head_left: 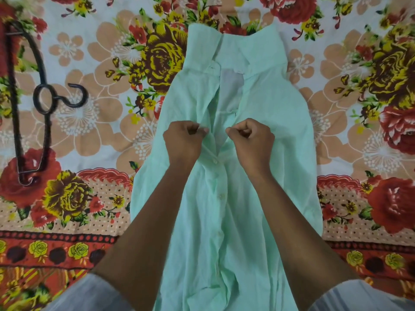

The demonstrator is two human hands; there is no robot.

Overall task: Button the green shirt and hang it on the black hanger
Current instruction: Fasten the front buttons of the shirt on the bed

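The green shirt lies front-up along the middle of a flowered bedsheet, collar at the far end and hem toward the person. It is a pale mint cloth, thin and creased, with small pale buttons down the placket. The lower part is closed: at least 2 buttons show fastened below the hands, 1 just under the wrists and 1 further down. Above the hands the front stands open in a narrow gap up to the collar, and a whitish lining or label patch shows inside it. The left hand pinches the left edge of the opening between thumb and bent fingers; the right hand does the same on the right edge, both closed on the cloth, a little apart with the gap between them. The black hanger lies flat on the sheet well to the left of the shirt, its hook pointing toward the shirt. The hanger's far end blurs into the dark corner of the view. The forearms cover part of the shirt's lower sides, the hem runs out of the bottom of the view, and the sleeves cannot be made out. Whether a button sits under either thumb cannot be told.
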